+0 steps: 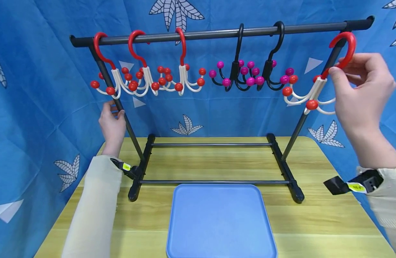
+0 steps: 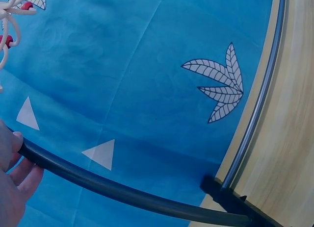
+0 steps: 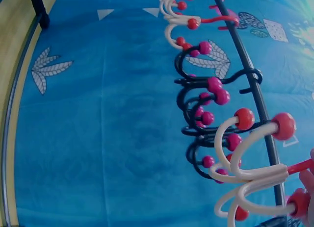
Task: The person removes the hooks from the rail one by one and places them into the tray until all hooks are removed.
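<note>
My right hand pinches the red neck of a multi-arm hook hanger with white arms and red ball tips. Its red hook stands in front of the rack's right post, apart from the bar as far as the head view shows. The right wrist view catches the white arms close up, with only a little of the fingers at the edge. On the other side my left hand grips the left post of a black garment rack; in the left wrist view, thumb and fingers wrap the post.
Three red-and-white hook hangers hang on the left of the bar. Two black ones with magenta balls hang right of centre. A blue tray lies before the rack's base on the wooden table. Behind hangs a blue cloth.
</note>
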Demonstrator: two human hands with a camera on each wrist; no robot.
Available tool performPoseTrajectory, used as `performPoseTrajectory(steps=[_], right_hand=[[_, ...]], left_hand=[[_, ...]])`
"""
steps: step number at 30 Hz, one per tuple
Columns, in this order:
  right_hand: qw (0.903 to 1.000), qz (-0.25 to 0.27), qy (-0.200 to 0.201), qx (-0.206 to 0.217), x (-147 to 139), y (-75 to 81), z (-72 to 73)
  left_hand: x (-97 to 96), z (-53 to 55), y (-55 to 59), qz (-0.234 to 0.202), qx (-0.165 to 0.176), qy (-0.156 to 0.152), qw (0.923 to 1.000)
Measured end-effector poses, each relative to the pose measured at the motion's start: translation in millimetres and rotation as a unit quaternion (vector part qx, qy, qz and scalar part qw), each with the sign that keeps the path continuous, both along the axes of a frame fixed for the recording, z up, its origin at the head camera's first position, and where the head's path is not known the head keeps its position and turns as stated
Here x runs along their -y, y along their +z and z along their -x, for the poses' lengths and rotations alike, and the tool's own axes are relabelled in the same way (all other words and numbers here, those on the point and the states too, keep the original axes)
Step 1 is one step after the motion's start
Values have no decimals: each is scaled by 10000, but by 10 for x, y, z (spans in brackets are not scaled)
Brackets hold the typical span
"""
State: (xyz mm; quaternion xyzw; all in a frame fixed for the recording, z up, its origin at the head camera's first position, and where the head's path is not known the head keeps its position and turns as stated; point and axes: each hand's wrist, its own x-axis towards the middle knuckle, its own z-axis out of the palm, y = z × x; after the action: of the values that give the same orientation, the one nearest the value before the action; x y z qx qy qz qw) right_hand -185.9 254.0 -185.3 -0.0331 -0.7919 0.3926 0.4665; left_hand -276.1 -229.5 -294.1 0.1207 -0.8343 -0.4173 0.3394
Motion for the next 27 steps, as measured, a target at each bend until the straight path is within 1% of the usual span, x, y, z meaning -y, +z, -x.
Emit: performPoseTrajectory(steps=[7,14,16,23,27], right_hand=[[9997,6,235,5,29,-218,-88],[9978,311,584,38,84,-449,-147],[9974,318,644,67,106,-527,-161],[9957,68,816,441,194,-852,-244],[9934,43,932,673,246,-1004,-313]], left_hand=[[13,4,-8,-24,-24,-11,10000],[17,4,5,-66,62,-39,10000],[18,3,7,-82,85,-28,9999],[13,4,10,-111,111,-42,9999],[12,4,15,-94,97,-55,9999]])
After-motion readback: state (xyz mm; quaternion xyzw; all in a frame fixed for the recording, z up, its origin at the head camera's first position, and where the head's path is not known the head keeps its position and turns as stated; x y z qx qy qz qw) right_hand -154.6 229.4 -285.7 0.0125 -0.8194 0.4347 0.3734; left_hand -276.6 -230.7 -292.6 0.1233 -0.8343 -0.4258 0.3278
